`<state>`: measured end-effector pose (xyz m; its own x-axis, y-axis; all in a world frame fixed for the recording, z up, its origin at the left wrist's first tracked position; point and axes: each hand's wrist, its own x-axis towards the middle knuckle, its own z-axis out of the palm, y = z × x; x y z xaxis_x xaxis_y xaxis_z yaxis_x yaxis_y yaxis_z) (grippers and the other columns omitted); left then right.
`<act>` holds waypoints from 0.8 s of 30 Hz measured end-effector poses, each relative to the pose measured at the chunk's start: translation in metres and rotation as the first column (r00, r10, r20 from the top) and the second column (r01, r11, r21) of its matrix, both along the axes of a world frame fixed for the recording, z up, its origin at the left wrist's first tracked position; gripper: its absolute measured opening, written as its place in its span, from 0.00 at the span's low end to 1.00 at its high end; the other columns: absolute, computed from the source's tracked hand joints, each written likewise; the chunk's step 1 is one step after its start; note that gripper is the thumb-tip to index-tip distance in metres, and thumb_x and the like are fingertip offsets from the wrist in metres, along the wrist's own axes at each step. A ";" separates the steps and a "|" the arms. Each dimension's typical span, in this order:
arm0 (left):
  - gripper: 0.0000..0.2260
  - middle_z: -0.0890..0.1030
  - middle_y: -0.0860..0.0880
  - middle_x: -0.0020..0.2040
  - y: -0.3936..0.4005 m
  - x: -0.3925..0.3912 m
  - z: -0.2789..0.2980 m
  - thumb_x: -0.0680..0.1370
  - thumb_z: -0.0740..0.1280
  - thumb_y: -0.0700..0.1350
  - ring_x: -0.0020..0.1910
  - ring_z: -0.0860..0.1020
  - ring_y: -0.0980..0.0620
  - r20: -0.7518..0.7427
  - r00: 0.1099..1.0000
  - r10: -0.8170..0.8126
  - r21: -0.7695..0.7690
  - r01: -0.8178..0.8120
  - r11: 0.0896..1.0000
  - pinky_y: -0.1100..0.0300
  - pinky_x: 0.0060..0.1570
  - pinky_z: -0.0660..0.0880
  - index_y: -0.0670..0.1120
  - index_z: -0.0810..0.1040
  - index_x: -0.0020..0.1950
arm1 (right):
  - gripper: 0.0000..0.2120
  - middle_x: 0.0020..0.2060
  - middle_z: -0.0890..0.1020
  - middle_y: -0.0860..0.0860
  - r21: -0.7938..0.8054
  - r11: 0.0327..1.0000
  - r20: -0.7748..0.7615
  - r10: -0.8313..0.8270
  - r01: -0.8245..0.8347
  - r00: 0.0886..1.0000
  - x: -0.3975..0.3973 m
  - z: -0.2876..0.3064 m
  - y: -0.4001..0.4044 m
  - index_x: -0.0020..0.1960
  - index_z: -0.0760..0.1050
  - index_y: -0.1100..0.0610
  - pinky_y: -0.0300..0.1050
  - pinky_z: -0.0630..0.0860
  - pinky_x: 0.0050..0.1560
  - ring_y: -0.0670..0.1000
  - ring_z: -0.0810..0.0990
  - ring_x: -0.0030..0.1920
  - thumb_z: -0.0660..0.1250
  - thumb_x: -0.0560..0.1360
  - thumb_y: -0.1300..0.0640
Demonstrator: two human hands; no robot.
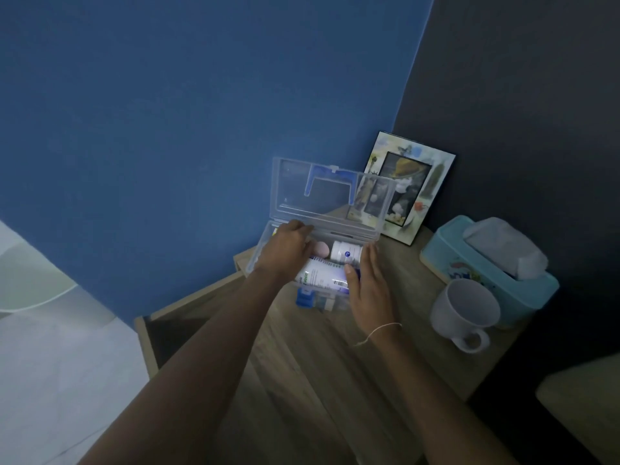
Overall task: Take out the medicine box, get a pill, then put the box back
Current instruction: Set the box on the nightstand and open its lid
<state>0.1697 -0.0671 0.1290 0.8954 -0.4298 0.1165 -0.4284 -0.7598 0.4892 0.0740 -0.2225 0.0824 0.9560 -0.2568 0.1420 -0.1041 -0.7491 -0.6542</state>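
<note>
Open medicine box [327, 209] between both hands

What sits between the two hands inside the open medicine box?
In the head view, a large white bottle lies on its side between the left hand and right hand, inside the medicine box.

I am at home, in what looks like a bedroom corner: my wooden bedside table [302, 364] carries a picture frame [432, 182], a tissue box [483, 273] and a white mug [464, 310], against a blue wall [167, 112].
</note>
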 end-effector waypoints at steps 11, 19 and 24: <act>0.10 0.83 0.43 0.44 -0.017 0.021 0.002 0.71 0.72 0.49 0.46 0.80 0.45 -0.245 0.967 0.065 0.044 -0.056 0.997 0.59 0.39 0.70 0.42 0.83 0.44 | 0.31 0.78 0.49 0.52 -0.077 0.997 0.003 0.010 -0.010 1.000 0.000 -0.004 -0.001 0.77 0.48 0.60 0.39 0.46 0.73 0.46 0.44 0.77 0.48 0.80 0.44; 0.15 0.83 0.41 0.48 -0.031 0.023 0.003 0.67 0.77 0.48 0.49 0.80 0.43 -0.301 0.941 0.153 0.045 -0.147 0.988 0.56 0.44 0.74 0.40 0.83 0.47 | 0.30 0.78 0.48 0.51 -0.085 0.996 -0.002 0.003 -0.003 1.000 -0.002 -0.003 0.000 0.77 0.47 0.58 0.38 0.47 0.71 0.45 0.42 0.76 0.48 0.80 0.44; 0.13 0.84 0.41 0.49 -0.033 0.019 0.007 0.67 0.76 0.46 0.50 0.80 0.45 -0.324 0.931 0.166 0.019 -0.170 0.985 0.59 0.43 0.72 0.40 0.84 0.47 | 0.30 0.78 0.47 0.50 -0.053 0.999 -0.028 0.008 -0.009 1.000 -0.003 -0.001 0.000 0.77 0.46 0.57 0.37 0.45 0.70 0.44 0.42 0.76 0.48 0.81 0.45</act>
<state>0.1883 -0.1001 0.1361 0.9443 -0.2701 -0.1878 -0.1125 -0.8015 0.5873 0.0705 -0.2228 0.0813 0.9619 -0.2416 0.1283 -0.1154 -0.7837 -0.6104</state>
